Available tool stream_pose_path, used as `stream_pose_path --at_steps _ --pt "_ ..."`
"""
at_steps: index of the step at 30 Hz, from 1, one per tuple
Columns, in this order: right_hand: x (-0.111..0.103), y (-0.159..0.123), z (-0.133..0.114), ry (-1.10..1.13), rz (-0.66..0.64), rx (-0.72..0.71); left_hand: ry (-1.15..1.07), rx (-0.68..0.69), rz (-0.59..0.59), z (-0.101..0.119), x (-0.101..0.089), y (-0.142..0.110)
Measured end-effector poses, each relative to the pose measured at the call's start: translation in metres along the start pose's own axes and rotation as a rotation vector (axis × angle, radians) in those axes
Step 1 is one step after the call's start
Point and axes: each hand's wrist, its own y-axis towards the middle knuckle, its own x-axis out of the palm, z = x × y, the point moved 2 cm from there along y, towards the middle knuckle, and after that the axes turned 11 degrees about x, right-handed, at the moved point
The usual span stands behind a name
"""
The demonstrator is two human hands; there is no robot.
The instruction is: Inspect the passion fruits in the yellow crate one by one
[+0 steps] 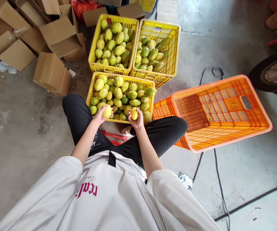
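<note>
My left hand is closed round a yellow fruit, oval and about palm-sized. In my right hand is a second yellow fruit, with the fingers curled about it. Both hands are over the near edge of a yellow plastic crate, between my knees. Many yellow-green oval fruits fill this crate nearly to the rim; their exact kind is unclear, though some are longer and greener than others.
Behind stand two more yellow crates, a left one full of fruit and a right one partly filled. An orange crate lies tilted by my right knee. Cardboard boxes pile up left; cables and a wheel are right.
</note>
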Motion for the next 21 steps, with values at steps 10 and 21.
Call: stream_pose_path --at_steps 10,21 --pt "-0.011 0.013 -0.001 -0.122 0.053 0.091 0.097 -0.082 0.181 0.000 -0.009 0.010" --pt "-0.010 0.015 0.001 0.044 0.172 -0.052 -0.157 0.016 0.227 -0.002 -0.007 0.015"
